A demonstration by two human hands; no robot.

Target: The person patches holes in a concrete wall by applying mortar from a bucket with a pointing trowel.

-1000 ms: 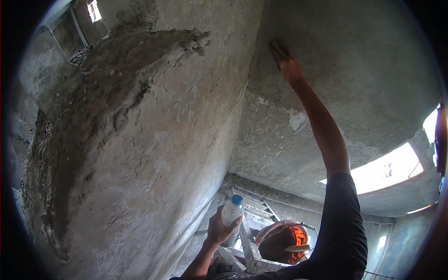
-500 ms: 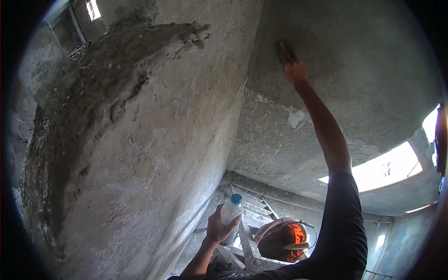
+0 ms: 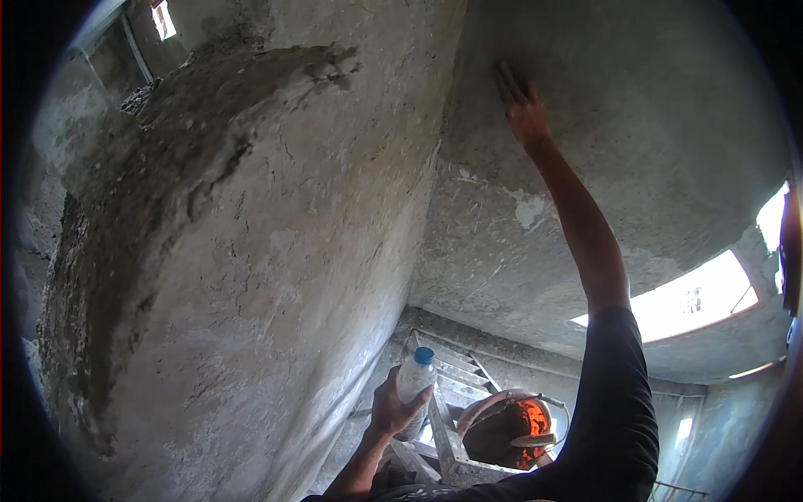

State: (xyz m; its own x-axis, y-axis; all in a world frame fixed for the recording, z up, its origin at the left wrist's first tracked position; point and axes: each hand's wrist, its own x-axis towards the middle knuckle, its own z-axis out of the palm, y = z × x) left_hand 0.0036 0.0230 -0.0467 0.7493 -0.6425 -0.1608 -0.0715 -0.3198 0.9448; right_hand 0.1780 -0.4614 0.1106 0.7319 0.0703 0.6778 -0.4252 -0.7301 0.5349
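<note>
My left hand (image 3: 393, 406) grips a translucent plastic bottle (image 3: 415, 377) with a blue cap, near the lower middle. My right hand (image 3: 522, 105) is raised high, its fingers stretched out against the darker, smooth grey plastered surface (image 3: 636, 125), close to where it meets a rough, pale wall (image 3: 268, 276). The fingertips are dark and slightly blurred. Below, a bucket (image 3: 495, 422) with a bright orange inner patch and a handled tool (image 3: 531, 441) in it is at the metal ladder (image 3: 452, 443), just right of the bottle.
A broken, rough concrete edge (image 3: 176, 125) runs along the left wall. A bright opening (image 3: 694, 293) is at the right, and a small window (image 3: 163, 18) with a pipe (image 3: 138, 50) beside it is at the upper left. A railing (image 3: 677, 492) shows at the lower right.
Over the last second my right hand has moved a little to the right and slightly upward along the plaster. My left hand still holds the bottle in nearly the same place.
</note>
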